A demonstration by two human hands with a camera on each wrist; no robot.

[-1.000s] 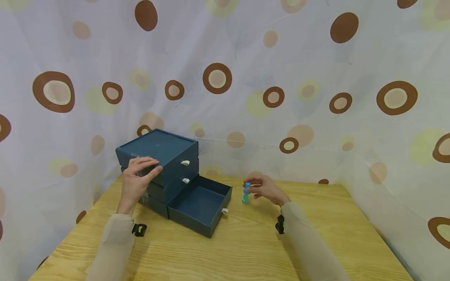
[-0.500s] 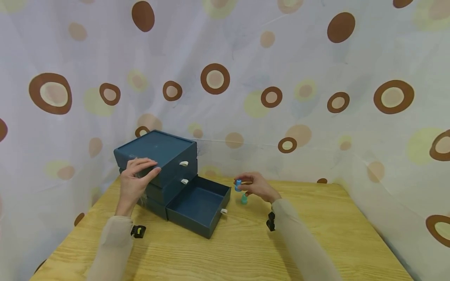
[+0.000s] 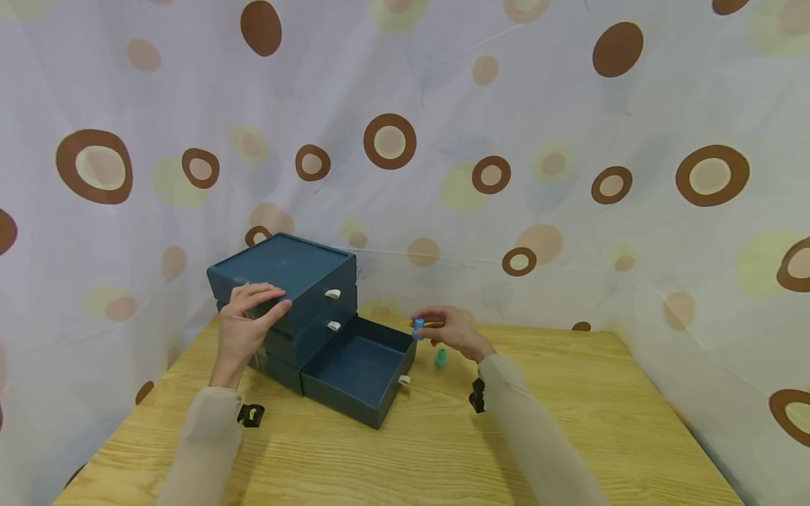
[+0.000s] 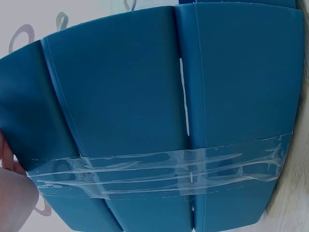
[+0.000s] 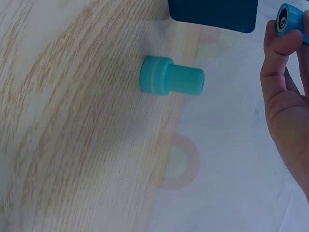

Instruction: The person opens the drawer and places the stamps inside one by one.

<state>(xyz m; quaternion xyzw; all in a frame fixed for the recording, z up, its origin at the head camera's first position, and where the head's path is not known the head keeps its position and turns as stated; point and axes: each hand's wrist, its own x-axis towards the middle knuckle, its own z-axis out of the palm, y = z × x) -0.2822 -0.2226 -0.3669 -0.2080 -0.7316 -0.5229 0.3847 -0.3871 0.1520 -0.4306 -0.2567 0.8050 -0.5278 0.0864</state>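
Note:
My right hand (image 3: 452, 332) pinches a small blue stamp (image 3: 418, 328) between thumb and fingers, just beyond the right wall of the pulled-out drawer (image 3: 342, 406). In the right wrist view the printed round face of the blue stamp (image 5: 284, 20) shows. A teal stamp (image 3: 441, 358) stands upright on the table, below and beside that hand. My left hand (image 3: 243, 320) rests with extended fingers against the near upper edge of a dark blue drawer unit (image 3: 285, 263). Its bottom drawer is out; the upper two are closed.
Clear tape (image 4: 159, 171) runs across the side of the drawer unit. White loop pulls (image 3: 332, 294) stick out from the drawer fronts. The wooden table (image 3: 569, 393) meets a spotted curtain (image 3: 569, 105) at the back and right.
My right hand has lifted the blue stamp off the teal one and carried it left toward the drawer. The teal stamp stays on the table. My left hand has kept its place.

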